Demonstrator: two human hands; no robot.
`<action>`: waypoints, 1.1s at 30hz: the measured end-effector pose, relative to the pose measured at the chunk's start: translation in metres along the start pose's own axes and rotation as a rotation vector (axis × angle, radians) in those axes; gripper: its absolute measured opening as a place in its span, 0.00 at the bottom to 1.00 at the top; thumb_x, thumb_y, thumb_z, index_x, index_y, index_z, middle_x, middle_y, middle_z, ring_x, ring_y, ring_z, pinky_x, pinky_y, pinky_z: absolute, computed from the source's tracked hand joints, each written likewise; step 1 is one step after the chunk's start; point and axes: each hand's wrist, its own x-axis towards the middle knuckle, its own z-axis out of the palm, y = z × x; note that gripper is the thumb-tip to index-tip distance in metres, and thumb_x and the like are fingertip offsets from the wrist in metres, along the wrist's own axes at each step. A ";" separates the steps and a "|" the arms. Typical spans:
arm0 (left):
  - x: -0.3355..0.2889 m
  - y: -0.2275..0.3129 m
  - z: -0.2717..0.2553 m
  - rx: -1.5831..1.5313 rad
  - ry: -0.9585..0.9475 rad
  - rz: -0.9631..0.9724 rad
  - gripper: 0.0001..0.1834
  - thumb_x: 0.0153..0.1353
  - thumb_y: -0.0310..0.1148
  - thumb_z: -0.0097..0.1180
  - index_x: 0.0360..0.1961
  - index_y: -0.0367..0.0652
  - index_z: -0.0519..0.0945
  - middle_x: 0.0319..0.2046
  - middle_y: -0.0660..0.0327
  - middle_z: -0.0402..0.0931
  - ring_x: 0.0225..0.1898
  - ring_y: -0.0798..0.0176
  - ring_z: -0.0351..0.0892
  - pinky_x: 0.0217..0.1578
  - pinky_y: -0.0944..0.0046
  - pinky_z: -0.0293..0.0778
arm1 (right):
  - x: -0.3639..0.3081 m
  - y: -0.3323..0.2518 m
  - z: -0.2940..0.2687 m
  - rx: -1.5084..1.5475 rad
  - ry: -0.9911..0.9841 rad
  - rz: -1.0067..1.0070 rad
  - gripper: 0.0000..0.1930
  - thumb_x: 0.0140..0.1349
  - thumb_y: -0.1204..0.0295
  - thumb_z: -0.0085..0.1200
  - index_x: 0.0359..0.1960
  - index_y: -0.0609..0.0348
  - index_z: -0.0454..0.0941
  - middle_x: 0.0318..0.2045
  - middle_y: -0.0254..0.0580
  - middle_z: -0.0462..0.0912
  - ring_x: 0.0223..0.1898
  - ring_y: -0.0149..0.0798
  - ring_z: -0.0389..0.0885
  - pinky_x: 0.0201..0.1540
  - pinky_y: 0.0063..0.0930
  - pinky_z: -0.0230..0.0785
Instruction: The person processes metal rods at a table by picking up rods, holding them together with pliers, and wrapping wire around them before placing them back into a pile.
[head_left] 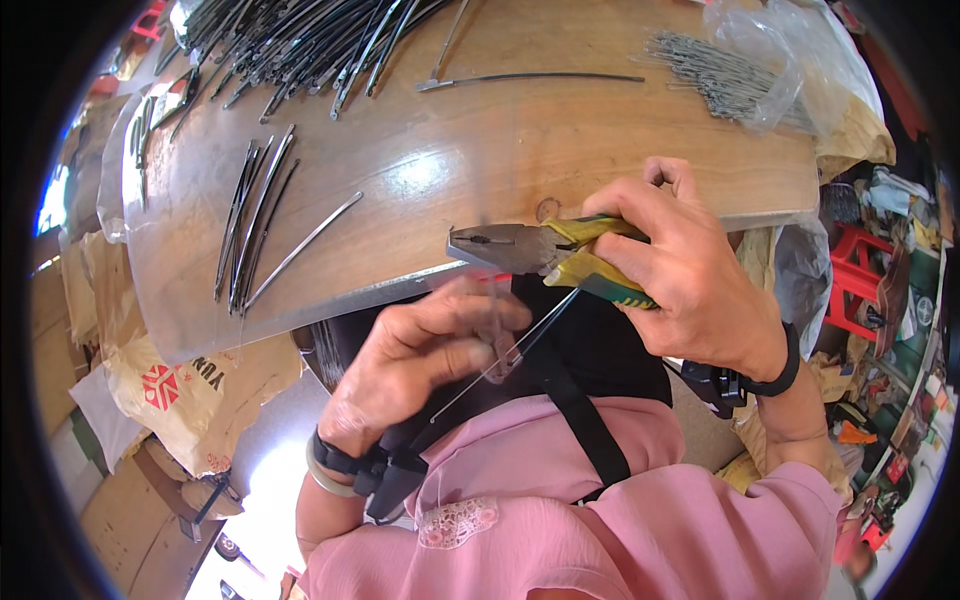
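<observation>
Pink shirt, nearest the camera, fills the lower foreground, below the near edge of a wooden table. The right hand is wrapped round the yellow-and-green handles of the pliers, which are held at that edge. Their long axis runs nearly level across the view, nose toward the person's left; the jaws stand together or almost so, and whether they pinch anything cannot be told. The left hand, blurred, has thumb and fingers brought together on a strip just below the nose. The strip's long axis runs away from the person, near end toward the lap; its far end is lost in blur. A thin wire slants from beneath the handles toward the left wrist; which hand holds it is unclear.

Judged by appearance, the pliers are the heaviest piece, rigid and sturdy, best held by the sleeved handles. The strip is probably light, thin and springy, smooth enough to twist in the fingers, and best pinched across its flat faces near an end. The wire looks light and easily bent. Farther off lie a heap of dark strips and a wire bundle.
</observation>
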 end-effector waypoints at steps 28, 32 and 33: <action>0.004 -0.016 0.048 -0.146 0.271 0.245 0.06 0.69 0.25 0.50 0.42 0.33 0.77 0.21 0.68 0.69 0.20 0.78 0.61 0.20 0.76 0.57 | -0.050 -0.024 0.009 0.318 -0.121 0.273 0.21 0.41 0.74 0.68 0.42 0.62 0.81 0.47 0.49 0.76 0.46 0.50 0.79 0.46 0.37 0.74; 0.008 -0.025 0.041 0.007 0.363 0.123 0.05 0.68 0.24 0.50 0.40 0.35 0.77 0.19 0.68 0.69 0.20 0.78 0.63 0.20 0.75 0.58 | -0.051 -0.025 0.018 0.166 -0.153 0.139 0.16 0.47 0.71 0.63 0.36 0.68 0.75 0.37 0.51 0.73 0.36 0.50 0.77 0.38 0.38 0.74; 0.006 -0.025 0.040 -0.051 0.382 0.143 0.05 0.67 0.23 0.49 0.39 0.34 0.77 0.20 0.67 0.71 0.18 0.77 0.64 0.19 0.75 0.58 | -0.047 -0.023 0.017 0.163 -0.186 0.138 0.16 0.47 0.71 0.62 0.35 0.67 0.74 0.35 0.50 0.72 0.34 0.49 0.76 0.36 0.37 0.74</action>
